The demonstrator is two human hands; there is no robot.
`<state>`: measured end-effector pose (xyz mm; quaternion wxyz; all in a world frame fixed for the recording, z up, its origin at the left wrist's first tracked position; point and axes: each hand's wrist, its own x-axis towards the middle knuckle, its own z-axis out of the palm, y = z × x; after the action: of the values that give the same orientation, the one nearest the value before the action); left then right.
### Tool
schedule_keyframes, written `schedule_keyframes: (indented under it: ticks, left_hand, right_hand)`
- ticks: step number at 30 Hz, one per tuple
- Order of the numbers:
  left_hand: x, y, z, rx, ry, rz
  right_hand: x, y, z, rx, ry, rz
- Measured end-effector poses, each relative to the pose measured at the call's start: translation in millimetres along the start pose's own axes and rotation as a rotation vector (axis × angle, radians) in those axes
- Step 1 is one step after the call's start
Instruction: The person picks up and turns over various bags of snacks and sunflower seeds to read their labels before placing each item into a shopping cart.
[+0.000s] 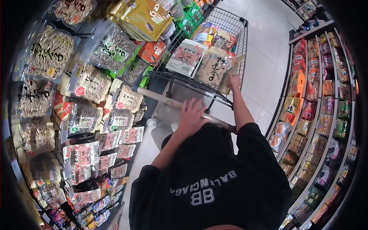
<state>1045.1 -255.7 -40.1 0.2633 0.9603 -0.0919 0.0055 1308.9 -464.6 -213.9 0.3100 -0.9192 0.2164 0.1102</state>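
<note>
My left hand (191,115) rests on the shopping cart's handle (161,96), its fingers stretched forward over the bar. Inside the cart basket (243,28), at its right side, my right hand (234,81) closes on the edge of a tan packaged bag (226,87); the fingers are partly hidden. Beside that lies a clear-fronted bag of pale seeds (213,70) with black lettering. To its left, a white and pink bag (186,57) leans in the basket. Several other colourful packets (209,34) sit behind these.
Shelves of hanging seed bags (50,50) crowd close on the left, and gold bags (140,19) stand beside the cart's far left edge. Across the aisle, a long shelf (306,111) of small colourful packets curves along the right. Pale floor tiles (264,50) lie between.
</note>
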Motion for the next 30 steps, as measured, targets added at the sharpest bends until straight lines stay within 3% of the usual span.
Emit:
schedule_keyframes:
  ticks: [4, 5, 8, 9, 12, 16, 19, 22, 24, 26, 30]
  left_hand:
    - [0.7, 2.8, -3.3, -0.009, -0.005, -0.002]
    - [1.4, 2.0, -2.6, -0.008, -0.008, -0.002]
    - [1.2, 1.7, 2.0, -0.013, -0.020, -0.001]
    - [2.4, 2.0, 1.9, -0.010, -0.018, 0.002]
    - [3.0, 3.6, 0.7, -0.008, -0.017, 0.006]
    - [2.8, 5.5, -2.7, 0.007, 0.031, 0.016]
    - [0.4, 0.4, -3.4, -0.078, -0.047, 0.042]
    - [1.1, -2.9, -6.8, -0.168, 0.027, 0.075]
    - [3.9, -1.8, -10.2, -0.197, 0.026, 0.079]
    - [6.6, -2.0, -9.1, -0.215, 0.038, 0.082]
    - [11.7, -12.5, 7.1, -0.204, 0.096, 0.115]
  right_hand:
    - [91.3, 88.7, 85.1, 0.245, -0.213, -0.001]
    - [77.4, 73.9, 72.0, 0.286, -0.262, 0.082]
    - [54.8, 44.7, 40.8, -0.086, -0.289, -0.062]
    - [59.6, 49.1, 55.1, -0.033, -0.141, 0.035]
    - [23.8, 20.2, 34.2, -0.048, -0.083, 0.116]
    - [8.5, 10.8, 13.9, -0.166, -0.145, -0.071]
    - [-31.1, -13.9, -35.7, -0.262, -0.166, -0.170]
    - [-78.8, -22.1, -70.4, -0.184, -0.278, -0.382]
    - [-122.1, -17.1, -76.3, 0.214, -0.361, -0.588]
    - [-193.4, -43.7, -102.6, 0.235, -0.238, -0.658]
    - [-252.6, -31.4, -94.3, 0.334, -0.447, -0.767]
